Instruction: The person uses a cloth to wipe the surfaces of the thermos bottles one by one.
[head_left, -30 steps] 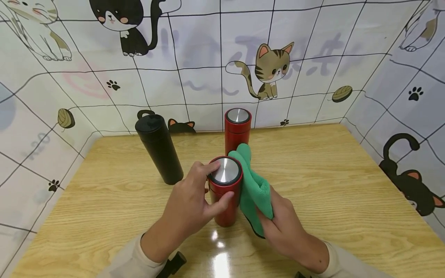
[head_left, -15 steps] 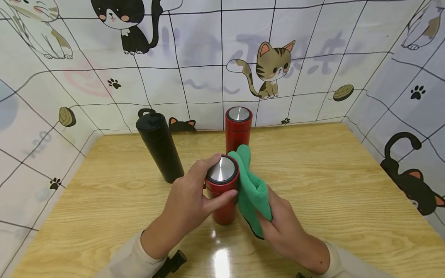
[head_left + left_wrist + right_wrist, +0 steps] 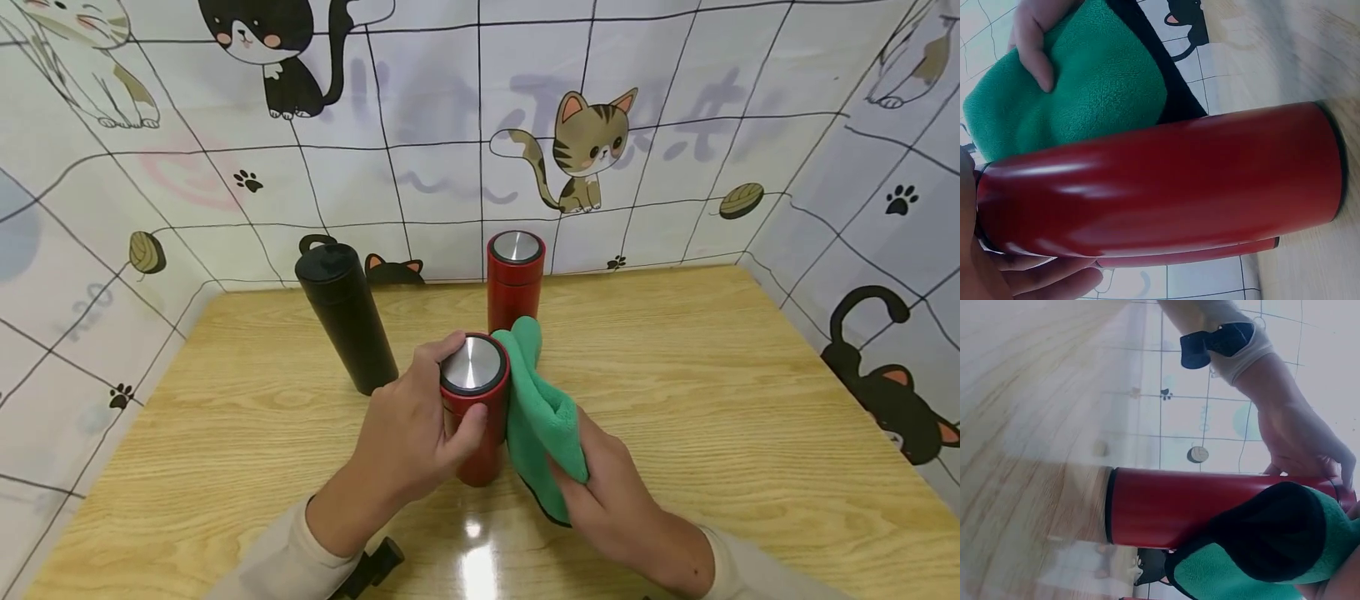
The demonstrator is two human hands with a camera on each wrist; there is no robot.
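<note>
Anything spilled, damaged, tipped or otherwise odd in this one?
Nothing clearly stands out. The black bottle slants in the head view, probably just camera angle. The bright patch on the table looks like reflected light, not a spill. The red bottle in the left hand shows no obvious damage.

A yellow wood-grain table (image 3: 675, 358) bears a black cylindrical bottle (image 3: 347, 325), silver-topped red cylindrical bottle (image 3: 515, 287) nearest the far edge, and matching red bottle (image 3: 476, 421).

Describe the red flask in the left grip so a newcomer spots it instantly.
On the wood-grain table, find the black bottle. Right of it is the near red flask. The left grip holds its top, with a green cloth against its side; the rear red flask is unheld.
</note>
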